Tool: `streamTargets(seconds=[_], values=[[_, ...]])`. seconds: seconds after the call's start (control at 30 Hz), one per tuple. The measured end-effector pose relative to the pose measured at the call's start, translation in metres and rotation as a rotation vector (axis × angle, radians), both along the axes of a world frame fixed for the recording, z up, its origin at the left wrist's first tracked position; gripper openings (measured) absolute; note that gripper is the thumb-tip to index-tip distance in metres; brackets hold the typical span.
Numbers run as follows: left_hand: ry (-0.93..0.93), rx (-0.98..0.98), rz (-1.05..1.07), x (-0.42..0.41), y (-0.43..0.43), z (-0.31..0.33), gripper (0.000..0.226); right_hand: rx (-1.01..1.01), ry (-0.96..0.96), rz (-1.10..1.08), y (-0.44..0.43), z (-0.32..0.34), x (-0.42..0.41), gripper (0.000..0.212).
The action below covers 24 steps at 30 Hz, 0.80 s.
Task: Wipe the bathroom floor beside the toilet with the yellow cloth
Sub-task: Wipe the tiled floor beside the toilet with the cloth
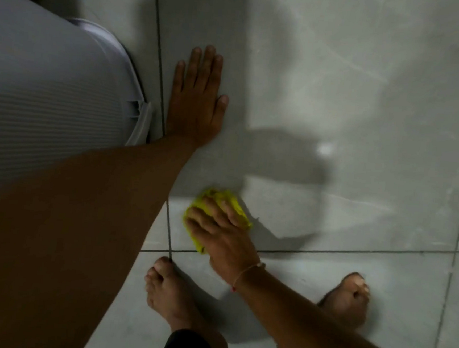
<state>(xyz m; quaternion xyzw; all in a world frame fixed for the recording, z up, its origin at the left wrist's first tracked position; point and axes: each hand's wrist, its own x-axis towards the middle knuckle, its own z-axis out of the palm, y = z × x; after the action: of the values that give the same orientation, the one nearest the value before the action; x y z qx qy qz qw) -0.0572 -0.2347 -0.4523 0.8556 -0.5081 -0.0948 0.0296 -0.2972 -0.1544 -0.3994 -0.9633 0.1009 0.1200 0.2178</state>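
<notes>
The yellow cloth (232,203) lies bunched on the grey tiled floor (360,185), close to the crossing of two grout lines. My right hand (217,231) presses down on it with spread fingers, covering most of it. My left hand (197,99) rests flat, fingers apart, on a grey tiled surface right beside the white toilet (52,97). It holds nothing. The left forearm crosses the lower left of the view and hides the floor beneath it.
My two bare feet stand on the tiles below the cloth, the left foot (165,293) and the right foot (346,300). Dark grout lines (354,251) divide the tiles. Shadows of my arms fall across the grey tiles to the right.
</notes>
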Motion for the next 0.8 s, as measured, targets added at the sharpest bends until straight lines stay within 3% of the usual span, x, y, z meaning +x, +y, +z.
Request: streamTargets(seconds=[0.07,0.13,0.23,0.3,0.33,0.43,0.5,0.57,0.7,0.73,0.77,0.8], values=[[-0.011,-0.002,-0.002,0.001,0.000,-0.001,0.070,-0.007,-0.082,0.123,-0.023,0.001,-0.038,0.044],[0.000,-0.006,-0.003,0.001,0.003,-0.002,0.069,-0.049,-0.074,0.069,-0.058,0.001,-0.079,0.046],[-0.018,-0.023,0.002,0.000,0.001,-0.002,0.069,-0.101,0.100,-0.499,-0.107,-0.009,-0.087,0.088],[0.014,-0.030,-0.006,0.000,-0.010,-0.001,0.069,-0.139,0.161,-0.794,-0.112,-0.006,-0.056,0.093],[0.019,-0.028,-0.004,0.001,-0.014,0.001,0.069,-0.145,0.141,-0.754,-0.107,-0.004,-0.046,0.091],[0.005,-0.034,0.003,0.002,-0.003,0.002,0.069,-0.148,0.034,-0.022,-0.085,-0.005,-0.088,0.067],[-0.005,-0.034,0.000,-0.002,0.008,0.000,0.069,-0.109,0.036,0.129,-0.113,-0.002,-0.144,0.064],[-0.012,-0.029,-0.001,-0.003,0.009,-0.005,0.069,-0.154,0.126,-0.171,-0.157,-0.004,-0.179,0.076],[-0.050,-0.053,-0.004,0.001,0.003,-0.009,0.069,-0.140,0.181,-1.408,-0.223,-0.018,-0.115,0.075],[-0.056,-0.058,-0.005,0.000,0.003,-0.009,0.069,-0.152,0.196,-1.534,-0.220,-0.019,-0.087,0.075],[-0.061,-0.058,0.000,-0.001,0.004,-0.009,0.068,-0.199,0.199,-1.492,-0.210,-0.020,-0.066,0.077],[-0.064,-0.059,0.007,-0.001,0.005,-0.009,0.068,-0.229,0.175,-1.266,-0.196,-0.023,-0.059,0.080]])
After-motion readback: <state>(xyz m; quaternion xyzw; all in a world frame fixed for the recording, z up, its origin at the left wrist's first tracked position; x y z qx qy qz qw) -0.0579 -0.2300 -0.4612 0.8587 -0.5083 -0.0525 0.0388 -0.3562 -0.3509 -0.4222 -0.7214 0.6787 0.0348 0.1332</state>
